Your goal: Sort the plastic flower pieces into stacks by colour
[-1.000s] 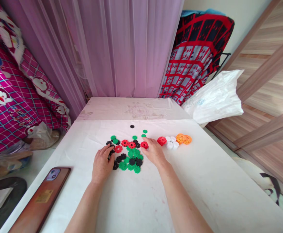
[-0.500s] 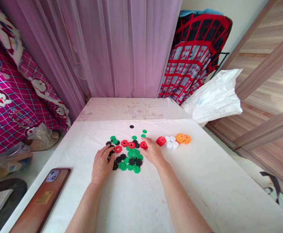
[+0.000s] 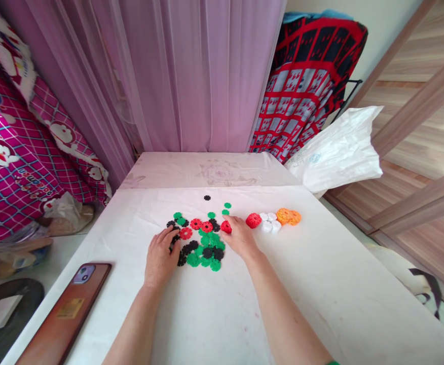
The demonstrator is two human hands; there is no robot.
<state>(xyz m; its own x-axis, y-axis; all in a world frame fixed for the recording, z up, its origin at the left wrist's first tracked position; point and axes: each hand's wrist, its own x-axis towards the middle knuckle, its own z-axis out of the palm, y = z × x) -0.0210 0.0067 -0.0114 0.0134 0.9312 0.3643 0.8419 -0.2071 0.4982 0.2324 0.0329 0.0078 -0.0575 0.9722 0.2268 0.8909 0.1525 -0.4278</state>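
Observation:
Notched plastic discs shaped like flowers lie mixed between my hands: green discs (image 3: 210, 240), black discs (image 3: 187, 248) and red discs (image 3: 196, 223). My left hand (image 3: 163, 255) rests at the pile's left edge, thumb and fingers apart, fingertips touching black discs partly hidden beneath them. On the right side, my right hand (image 3: 240, 236) has its thumb and fingers around a small red disc stack (image 3: 226, 226). Just beyond that hand sit a red pile (image 3: 253, 220), white discs (image 3: 270, 223) and orange discs (image 3: 288, 216), sorted by colour.
A lone black disc (image 3: 207, 197) and a green disc (image 3: 227, 205) lie farther back on the white-covered table (image 3: 214, 314). A brown phone (image 3: 68, 309) lies face down at the left edge. Past the right edge hangs a white plastic bag (image 3: 339, 149).
Both hands and the discs keep their places on the table. The whole view has shifted very slightly.

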